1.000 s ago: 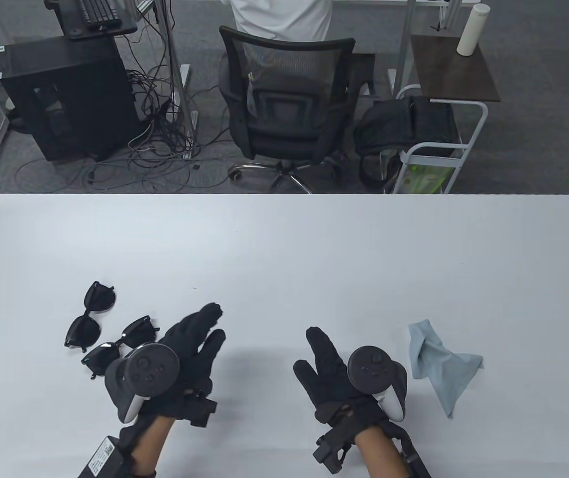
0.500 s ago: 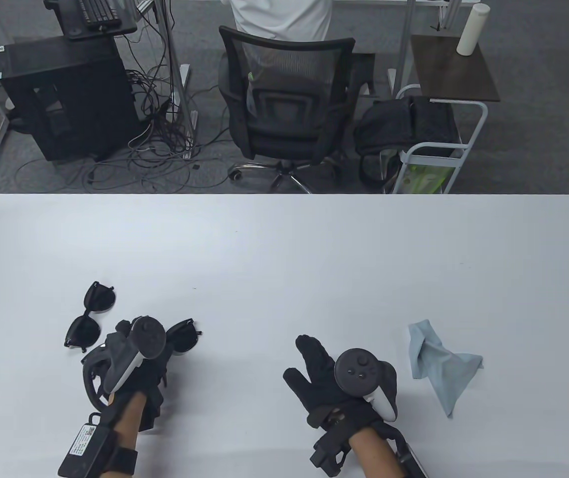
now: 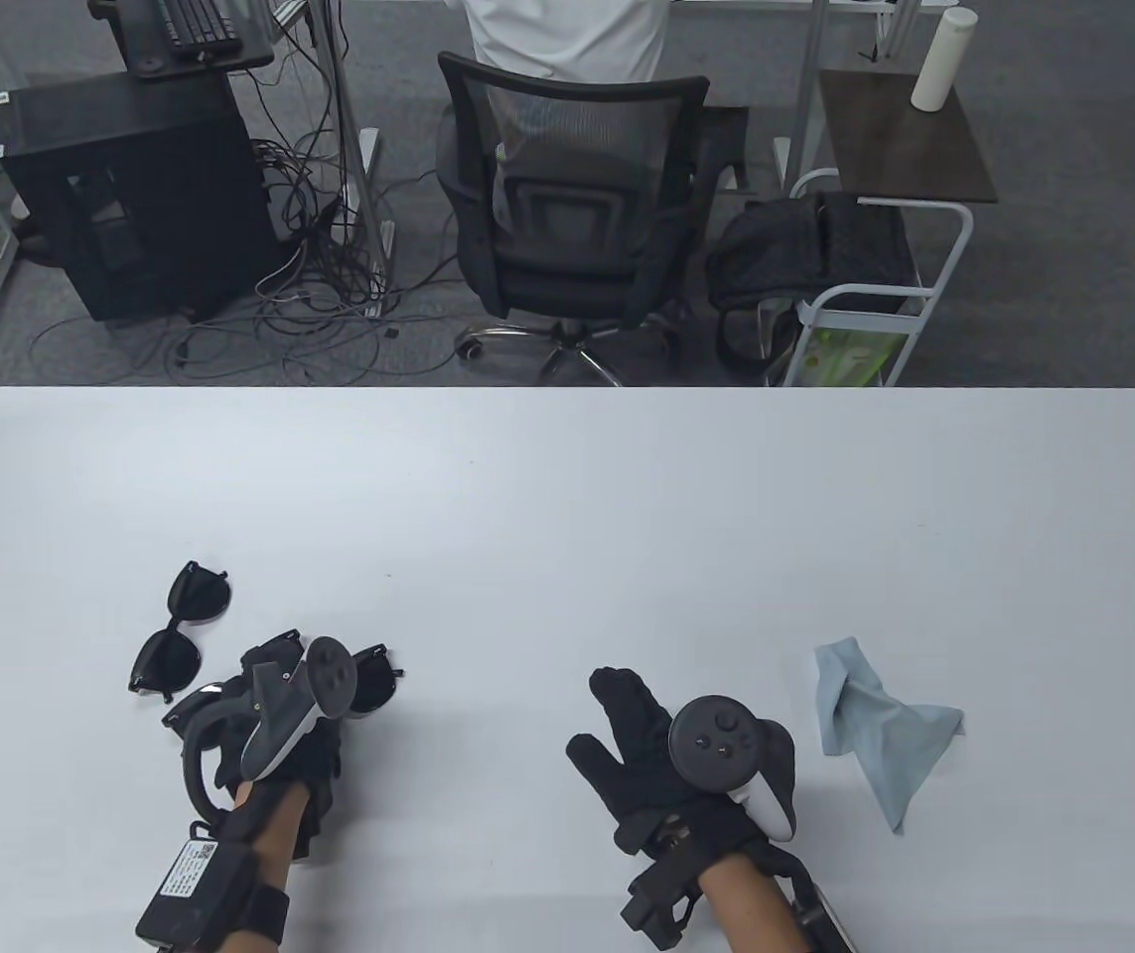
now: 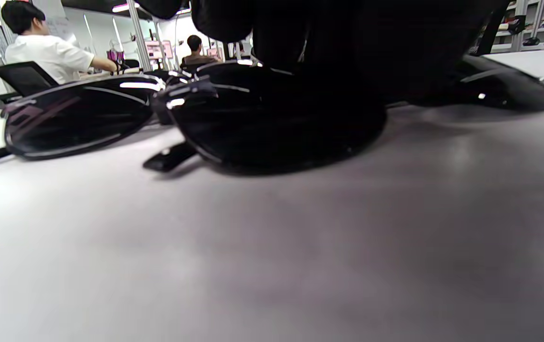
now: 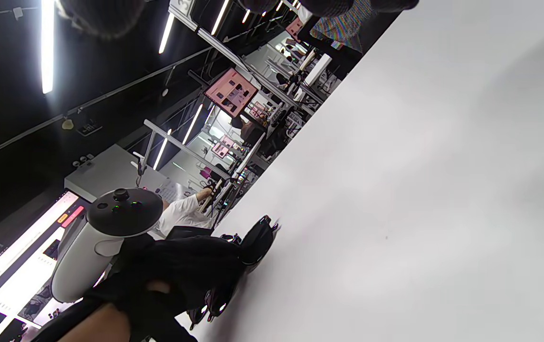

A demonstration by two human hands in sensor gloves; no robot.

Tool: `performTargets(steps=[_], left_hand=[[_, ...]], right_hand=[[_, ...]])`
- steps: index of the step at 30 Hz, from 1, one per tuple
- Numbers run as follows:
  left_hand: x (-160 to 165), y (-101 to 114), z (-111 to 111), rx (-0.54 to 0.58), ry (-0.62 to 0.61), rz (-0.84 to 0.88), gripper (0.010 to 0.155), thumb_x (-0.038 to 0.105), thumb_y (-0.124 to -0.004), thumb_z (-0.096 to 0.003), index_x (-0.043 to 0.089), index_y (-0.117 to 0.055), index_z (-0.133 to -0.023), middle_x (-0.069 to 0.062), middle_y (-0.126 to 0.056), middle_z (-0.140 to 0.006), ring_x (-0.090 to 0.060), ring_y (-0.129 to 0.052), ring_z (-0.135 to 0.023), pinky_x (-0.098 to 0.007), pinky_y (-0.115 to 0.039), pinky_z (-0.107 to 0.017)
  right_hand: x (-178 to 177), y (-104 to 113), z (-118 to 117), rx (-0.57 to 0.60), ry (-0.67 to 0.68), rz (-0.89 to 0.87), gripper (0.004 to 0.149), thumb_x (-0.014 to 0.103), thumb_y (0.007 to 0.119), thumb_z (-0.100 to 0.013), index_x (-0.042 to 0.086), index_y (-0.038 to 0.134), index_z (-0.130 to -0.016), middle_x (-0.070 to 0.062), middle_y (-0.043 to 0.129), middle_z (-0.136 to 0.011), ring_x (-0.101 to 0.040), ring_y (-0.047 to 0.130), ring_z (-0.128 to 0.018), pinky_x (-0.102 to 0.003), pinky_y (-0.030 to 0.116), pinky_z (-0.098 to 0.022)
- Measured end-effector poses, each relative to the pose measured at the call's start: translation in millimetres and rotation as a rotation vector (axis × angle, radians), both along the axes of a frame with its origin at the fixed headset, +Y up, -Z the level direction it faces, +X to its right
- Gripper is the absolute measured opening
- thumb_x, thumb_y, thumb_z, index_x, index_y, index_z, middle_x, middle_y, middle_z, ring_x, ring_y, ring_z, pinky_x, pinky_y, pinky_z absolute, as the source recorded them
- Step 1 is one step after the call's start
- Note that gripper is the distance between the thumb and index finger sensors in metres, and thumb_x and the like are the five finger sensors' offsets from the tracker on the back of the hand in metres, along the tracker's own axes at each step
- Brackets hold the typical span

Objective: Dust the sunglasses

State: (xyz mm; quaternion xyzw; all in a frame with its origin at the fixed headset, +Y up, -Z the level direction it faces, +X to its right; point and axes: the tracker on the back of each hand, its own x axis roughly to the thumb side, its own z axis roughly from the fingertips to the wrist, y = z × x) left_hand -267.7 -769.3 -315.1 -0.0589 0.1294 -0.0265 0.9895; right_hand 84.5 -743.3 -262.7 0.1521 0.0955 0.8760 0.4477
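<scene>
Two pairs of black sunglasses lie at the table's front left. The far pair [image 3: 180, 635] lies free; it also shows in the left wrist view [image 4: 77, 116]. My left hand [image 3: 274, 675] is turned on its side and grips the near pair [image 3: 373, 680] at its middle, with the pair down on the table. In the left wrist view my fingers [image 4: 348, 38] cover the top of its lens [image 4: 276, 128]. My right hand [image 3: 622, 720] rests open on the table, holding nothing. A light blue cloth [image 3: 875, 720] lies crumpled to its right.
The white table [image 3: 567, 496] stretches bare toward its far edge. Beyond it stand an office chair [image 3: 567, 208], a computer tower [image 3: 130, 189] with cables, and a white cart [image 3: 865, 288].
My left hand, open beside the near pair a second ago, has turned over and closed on it; the pair has shifted right. My right hand has slid slightly left.
</scene>
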Motion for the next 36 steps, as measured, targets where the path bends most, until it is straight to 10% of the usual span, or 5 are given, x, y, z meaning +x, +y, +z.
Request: performTargets(steps=[12,20,36], left_hand=[[56.3,59.2,45.9,0.298,-0.303,0.098,0.047,0.05,-0.081,-0.0444,0.032,-0.078,-0.088,0.003,-0.064,-0.109,-0.031,-0.053,-0.106,-0.053,-0.05,-0.074],[102.9,73.7,86.7,0.458,-0.552,0.049,0.047,0.052,-0.078,-0.0443,0.038,-0.072,-0.089,0.005,-0.066,-0.108,-0.029,-0.055,-0.107,-0.054,-0.05,-0.075],[112.1,74.3,96.5,0.505,-0.639,0.023,0.047,0.052,-0.078,-0.0437,0.04,-0.071,-0.088,0.008,-0.067,-0.107,-0.027,-0.056,-0.108,-0.055,-0.048,-0.076]], right_hand=[[-8.7,15.1,8.3,0.14,0.026,0.024,0.052,0.05,0.066,-0.047,0.022,0.069,-0.09,-0.004,0.089,-0.085,-0.034,0.088,-0.077,-0.055,0.067,-0.062],[-19.9,18.6,17.6,0.262,0.016,0.207,0.05,0.051,0.065,-0.046,0.025,0.069,-0.089,-0.004,0.087,-0.087,-0.034,0.086,-0.08,-0.055,0.067,-0.063],[-12.2,8.6,8.8,0.136,-0.002,0.11,0.056,0.056,0.059,-0.046,0.023,0.068,-0.09,-0.007,0.084,-0.089,-0.036,0.083,-0.081,-0.054,0.069,-0.061]])
